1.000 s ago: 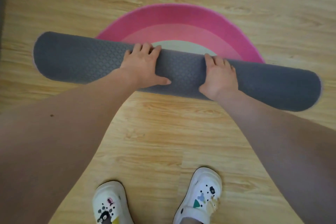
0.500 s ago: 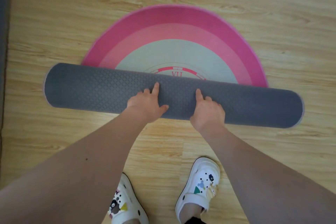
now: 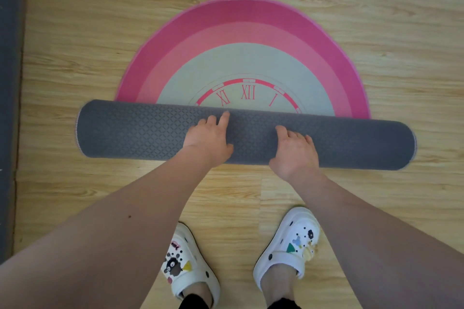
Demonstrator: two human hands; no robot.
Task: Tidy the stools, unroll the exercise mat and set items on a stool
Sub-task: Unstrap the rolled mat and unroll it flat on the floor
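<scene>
A round exercise mat lies half unrolled on the wooden floor. Its flat part (image 3: 241,40) shows pink rings, a pale centre and a red clock face with Roman numerals. The rest is still a grey patterned roll (image 3: 130,130) lying across the view, nearer to me than the flat part. My left hand (image 3: 209,137) rests palm down on top of the roll near its middle, fingers spread. My right hand (image 3: 295,150) lies flat on the roll just to the right. Neither hand grips anything. No stool is in view.
My two feet in white clogs (image 3: 187,266) (image 3: 291,243) stand on the wooden floor (image 3: 75,45) just behind the roll. A dark grey strip (image 3: 10,83) runs along the left edge of the view.
The roll has come toward me under both hands, baring more of the flat mat: first only pink rings, now the clock face with its numerals.
</scene>
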